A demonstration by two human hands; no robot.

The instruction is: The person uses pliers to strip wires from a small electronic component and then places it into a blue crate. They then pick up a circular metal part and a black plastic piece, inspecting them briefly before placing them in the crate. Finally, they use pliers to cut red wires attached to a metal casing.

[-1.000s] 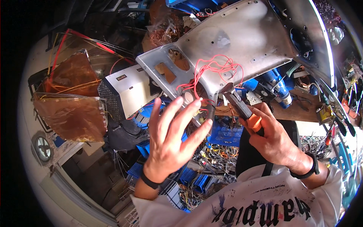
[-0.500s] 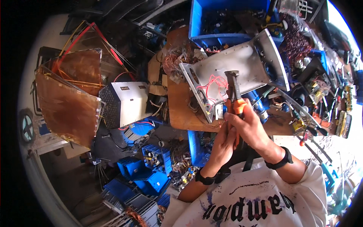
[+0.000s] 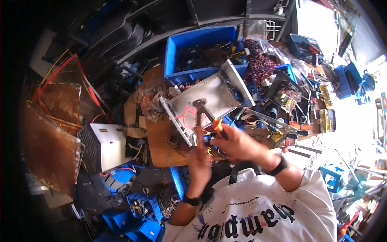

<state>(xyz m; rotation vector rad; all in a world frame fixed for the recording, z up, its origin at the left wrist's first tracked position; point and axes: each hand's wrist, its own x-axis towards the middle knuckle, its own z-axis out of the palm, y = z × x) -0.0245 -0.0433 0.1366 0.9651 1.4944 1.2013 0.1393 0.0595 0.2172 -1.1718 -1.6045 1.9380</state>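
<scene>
Orange-handled pliers [image 3: 206, 116] point their dark jaws at red wires [image 3: 184, 114] on the tilted grey metal chassis [image 3: 209, 97].

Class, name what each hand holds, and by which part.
Right hand grips pliers by the orange handles. Left hand holds nothing clearly; its fingers are raised beside them.

The chassis [image 3: 209, 99] is bare sheet metal, dull grey and smooth. The pliers [image 3: 207, 117] have dark matt steel jaws and glossy orange plastic grips. The bench top [image 3: 159, 139] is worn brown wood, the bin [image 3: 189, 44] glossy blue plastic.
</scene>
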